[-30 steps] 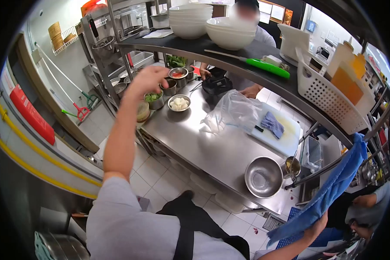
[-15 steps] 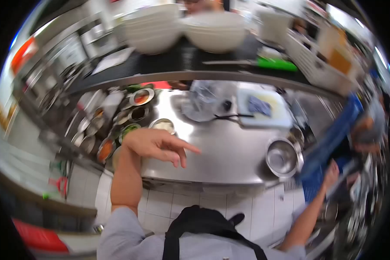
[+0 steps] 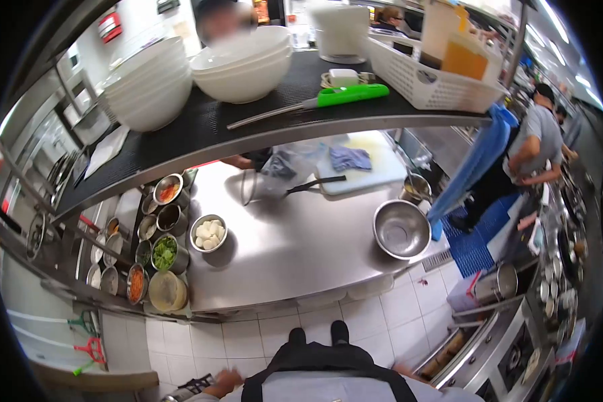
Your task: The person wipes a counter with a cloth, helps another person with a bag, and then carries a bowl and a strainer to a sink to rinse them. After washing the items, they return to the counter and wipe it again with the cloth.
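My left hand [image 3: 225, 383] hangs low beside my left hip, blurred, its fingers not clear enough to read. Of my right hand [image 3: 406, 372] only a small part shows by my right hip. Neither touches the steel counter [image 3: 281, 258]. On the counter, a metal bowl of white pieces [image 3: 209, 234] stands at the left and an empty steel bowl [image 3: 402, 231] at the right. Behind them lie a clear plastic bag [image 3: 285, 171], a black-handled utensil [image 3: 318, 183] and a white cutting board [image 3: 382, 179] with a folded blue cloth [image 3: 350, 159] on it.
Several containers of chopped food [image 3: 165, 253] line the counter's left side. The overhead shelf [image 3: 275, 135] holds stacked white bowls [image 3: 244, 70], a green-handled tool [image 3: 352, 95] and a white basket [image 3: 442, 87]. One person [image 3: 537, 137] stands at the right; another is behind the shelf.
My left hand has dropped from above the counter to my hip. My right hand has come down and in from the right. The view has shifted, showing the counter more fully.
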Demonstrator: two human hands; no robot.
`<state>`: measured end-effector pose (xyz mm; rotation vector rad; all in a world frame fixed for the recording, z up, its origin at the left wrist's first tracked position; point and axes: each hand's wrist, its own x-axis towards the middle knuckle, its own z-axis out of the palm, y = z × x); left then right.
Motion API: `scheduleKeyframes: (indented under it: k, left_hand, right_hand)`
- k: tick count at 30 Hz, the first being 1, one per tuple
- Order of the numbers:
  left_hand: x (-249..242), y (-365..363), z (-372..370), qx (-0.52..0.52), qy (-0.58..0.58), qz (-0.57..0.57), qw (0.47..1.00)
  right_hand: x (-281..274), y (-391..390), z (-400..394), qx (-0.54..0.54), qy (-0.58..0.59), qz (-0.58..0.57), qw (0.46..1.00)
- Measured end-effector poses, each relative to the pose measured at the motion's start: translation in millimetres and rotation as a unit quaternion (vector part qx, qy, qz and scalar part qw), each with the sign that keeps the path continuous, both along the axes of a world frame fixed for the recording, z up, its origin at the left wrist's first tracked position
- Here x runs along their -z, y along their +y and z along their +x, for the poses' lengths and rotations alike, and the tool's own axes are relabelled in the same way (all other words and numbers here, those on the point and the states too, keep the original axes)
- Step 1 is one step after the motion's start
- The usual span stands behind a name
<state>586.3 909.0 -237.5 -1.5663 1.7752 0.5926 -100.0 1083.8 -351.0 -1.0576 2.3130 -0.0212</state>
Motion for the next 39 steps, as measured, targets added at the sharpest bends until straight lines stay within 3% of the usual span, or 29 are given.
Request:
scheduleKeyframes:
  k: [2, 4, 7, 12, 16, 17, 18, 19, 20, 22, 23, 24, 25, 26, 27, 28, 30, 31, 33, 35, 37, 39]
  left_hand:
    - [-26, 67, 4, -0.216, -0.050, 0.156, 0.963]
    - [-36, 91, -22, -0.323, -0.026, 0.176, 0.929]
    - [-29, 91, -76, -0.313, 0.016, 0.173, 0.934]
    - [-11, 64, -145, -0.207, 0.027, 0.182, 0.961]
    - [22, 18, -169, 0.026, -0.114, 0.223, 0.968]
    - [-28, -13, -193, 0.024, -0.143, 0.267, 0.953]
    - [-16, -27, -182, -0.153, -0.025, 0.190, 0.969]
    - [-26, -38, -181, -0.236, 0.053, 0.080, 0.967]
    - [-46, -55, -190, -0.252, 0.092, 0.038, 0.963]
    - [-19, -68, -190, -0.306, 0.310, -0.102, 0.894]
    - [-38, -87, -204, -0.359, 0.336, -0.016, 0.870]
    - [-70, -94, -225, -0.491, 0.397, 0.088, 0.770]
    - [-90, -100, -247, -0.599, 0.447, 0.187, 0.638]
    - [-88, -109, -265, -0.675, 0.467, 0.246, 0.515]
    - [-140, -107, -293, -0.593, 0.624, 0.271, 0.431]
    - [-144, -107, -306, -0.596, 0.624, 0.270, 0.426]
    - [-152, -110, -311, -0.749, 0.630, 0.089, 0.183]
    - [-172, -108, -306, -0.784, 0.589, 0.074, 0.179]
    - [-130, -102, -288, -0.788, 0.592, 0.024, 0.170]
    - [-125, -98, -267, -0.789, 0.593, -0.028, 0.159]
    - [-157, -99, -243, -0.797, 0.542, -0.143, 0.224]
    - [-161, -96, -214, -0.796, 0.549, -0.101, 0.233]
  right_hand:
    - [-26, 4, 35, 0.119, -0.118, 0.083, 0.982]
    - [-38, -15, 39, 0.137, -0.147, 0.090, 0.976]
    - [-52, -49, 27, 0.123, -0.161, 0.066, 0.977]
    - [-70, -108, 12, 0.065, -0.180, 0.006, 0.981]
    - [-80, -166, 12, -0.042, -0.209, -0.028, 0.977]
    - [-81, -182, 18, -0.072, -0.218, -0.036, 0.973]
    - [-84, -199, 27, -0.104, -0.234, -0.044, 0.966]
    - [-90, -214, 39, -0.136, -0.246, -0.051, 0.958]
    - [-97, -230, 51, -0.166, -0.257, -0.057, 0.950]
    - [-115, -259, 89, -0.237, -0.288, -0.068, 0.926]
    - [-123, -272, 112, -0.274, -0.302, -0.072, 0.910]
    - [-134, -283, 135, -0.304, -0.319, -0.074, 0.895]
    - [-142, -294, 159, -0.336, -0.329, -0.076, 0.880]
    - [-151, -305, 185, -0.366, -0.337, -0.077, 0.864]
    - [-159, -309, 209, -0.393, -0.343, -0.077, 0.850]
    - [-167, -314, 231, -0.415, -0.344, -0.074, 0.839]
    - [-177, -322, 269, -0.455, -0.333, -0.067, 0.823]
    - [-180, -323, 285, -0.471, -0.319, -0.058, 0.820]
    - [-183, -324, 315, -0.497, -0.287, -0.038, 0.818]
    - [-184, -326, 341, -0.517, -0.249, -0.014, 0.819]
    - [-180, -333, 368, -0.539, -0.190, 0.018, 0.821]
    - [-165, -339, 391, -0.559, -0.116, 0.063, 0.819]
